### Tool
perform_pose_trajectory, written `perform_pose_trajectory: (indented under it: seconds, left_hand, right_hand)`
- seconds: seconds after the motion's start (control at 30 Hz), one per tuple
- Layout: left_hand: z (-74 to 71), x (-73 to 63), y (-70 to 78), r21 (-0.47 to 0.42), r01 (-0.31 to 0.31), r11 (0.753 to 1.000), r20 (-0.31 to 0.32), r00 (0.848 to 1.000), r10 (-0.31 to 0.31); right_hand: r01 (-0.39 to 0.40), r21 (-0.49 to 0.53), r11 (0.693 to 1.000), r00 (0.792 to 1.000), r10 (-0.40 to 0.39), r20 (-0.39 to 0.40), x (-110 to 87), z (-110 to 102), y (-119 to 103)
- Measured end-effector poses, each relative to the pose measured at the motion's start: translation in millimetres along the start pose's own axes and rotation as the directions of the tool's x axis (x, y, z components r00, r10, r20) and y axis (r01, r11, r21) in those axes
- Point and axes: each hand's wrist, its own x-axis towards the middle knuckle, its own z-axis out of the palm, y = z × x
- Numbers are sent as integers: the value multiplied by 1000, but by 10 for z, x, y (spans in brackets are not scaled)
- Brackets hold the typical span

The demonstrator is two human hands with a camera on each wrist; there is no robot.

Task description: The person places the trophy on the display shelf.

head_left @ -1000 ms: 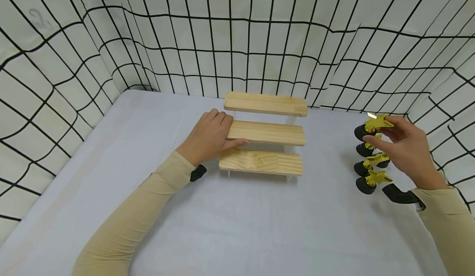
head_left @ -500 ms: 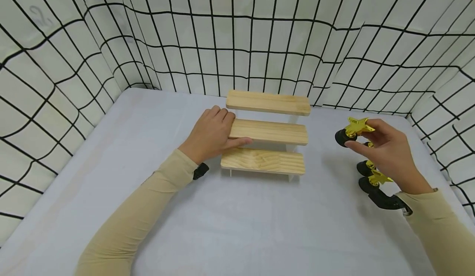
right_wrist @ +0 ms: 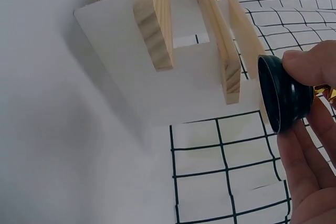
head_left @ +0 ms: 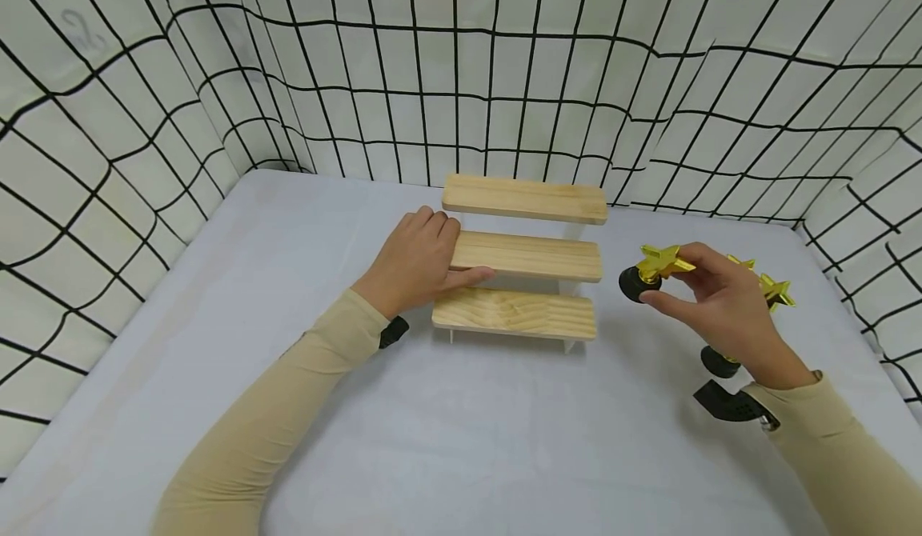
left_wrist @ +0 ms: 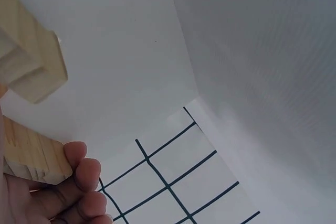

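Observation:
In the head view a small trophy (head_left: pixel 659 264), a gold star on a round black base, is pinched between the thumb and fingers of my right hand (head_left: pixel 731 312). It is held off the table, right of a three-tier wooden shelf (head_left: pixel 526 256). The right wrist view shows the hollow underside of its black base (right_wrist: pixel 286 95). My left hand (head_left: pixel 414 262) grips the left end of the middle plank, thumb along the front edge. Curled fingertips (left_wrist: pixel 86 174) at the plank's end appear in the left wrist view.
Several more star trophies (head_left: pixel 776 290) stand on the table at the right, partly hidden behind my right hand. White cloth (head_left: pixel 504 440) covers the table. A white wall with a black grid (head_left: pixel 468 64) surrounds the back and sides. The shelf has white side supports (right_wrist: pixel 121 51).
My right hand has lifted the trophy from the group at the right and carried it leftward, closer to the shelf. The left hand keeps its grip on the middle plank.

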Motion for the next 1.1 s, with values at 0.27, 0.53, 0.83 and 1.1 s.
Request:
perform_pose_trajectory:
  seconds: [0.27,0.53,0.83,1.1]
  left_hand:
    - [-6,-9,-3,-3,25,1000,52,998,-25]
    - [-15,-4,-9,-22,37,999,109,993,-34]
    - [1,-1,-6,-40,31,999,97,995,-27]
    - [-13,3,-9,-38,22,999,91,996,-18]
  right_hand:
    - [88,158,983,992,-100,72,-23,137,-35]
    - [73,134,988,992,-86,97,-39,287,-121]
    - [89,122,988,980,-109,165,-33,432,-149]
    - [117,113,987,973,-137,186,-7,532,-159]
